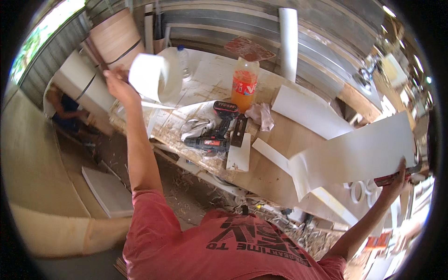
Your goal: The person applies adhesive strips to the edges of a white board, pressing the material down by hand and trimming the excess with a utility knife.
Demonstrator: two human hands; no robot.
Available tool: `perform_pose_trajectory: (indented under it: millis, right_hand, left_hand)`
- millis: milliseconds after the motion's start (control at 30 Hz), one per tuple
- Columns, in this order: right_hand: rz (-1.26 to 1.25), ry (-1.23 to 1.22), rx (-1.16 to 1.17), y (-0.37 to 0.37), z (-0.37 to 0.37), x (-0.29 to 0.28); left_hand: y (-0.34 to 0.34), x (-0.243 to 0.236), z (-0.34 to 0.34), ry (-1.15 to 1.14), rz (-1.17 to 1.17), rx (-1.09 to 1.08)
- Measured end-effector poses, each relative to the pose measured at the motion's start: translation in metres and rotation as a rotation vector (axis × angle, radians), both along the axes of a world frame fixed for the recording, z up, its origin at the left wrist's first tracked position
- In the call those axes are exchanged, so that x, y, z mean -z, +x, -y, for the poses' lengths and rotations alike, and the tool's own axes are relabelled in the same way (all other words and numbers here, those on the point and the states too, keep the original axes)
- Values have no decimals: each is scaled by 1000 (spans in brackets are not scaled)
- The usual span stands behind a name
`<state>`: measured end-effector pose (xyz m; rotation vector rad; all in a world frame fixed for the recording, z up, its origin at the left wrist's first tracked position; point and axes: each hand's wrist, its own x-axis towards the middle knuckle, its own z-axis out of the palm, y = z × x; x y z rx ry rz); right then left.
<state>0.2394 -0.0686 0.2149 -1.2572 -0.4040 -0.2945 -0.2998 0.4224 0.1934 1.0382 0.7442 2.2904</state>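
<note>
My left hand (122,88) is raised at the left with its fingers closed on a roll of white strip (144,77). A loose length of the strip trails right over the workbench. Out at the right, my right hand (397,179) is closed around a red and dark hand tool (385,180), its exact kind unclear. One finger of that hand lies against the edge of a white flexible sheet (354,151), which stands up off the bench and curls at its near end. Whether sheet and roll are one piece, I cannot tell.
On the bench (284,130) lie a cordless drill (217,128), a dark flat tool (239,131), a cloth (260,115) and a white panel (310,112). A bottle of orange drink (245,86) and a clear bottle (184,63) stand behind. Another person (67,109) sits at the left.
</note>
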Motion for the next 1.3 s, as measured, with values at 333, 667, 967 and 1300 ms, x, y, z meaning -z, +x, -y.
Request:
perform_pose_trajectory:
  millis: [333, 667, 967, 1300]
  right_hand:
    - [-128, -148, -22, -89, 12, 65]
    - [-290, -153, 101, -133, -18, 65]
    - [-423, -133, 76, -103, 30, 150]
    - [-793, -332, -306, -68, 122, 229]
  left_hand:
    - [69, 190, -61, -308, -1191, 119]
    - [62, 185, -78, -85, -1315, -7]
    - [195, 145, 260, -81, -923, 995]
    - [275, 233, 402, -187, -2025, 554]
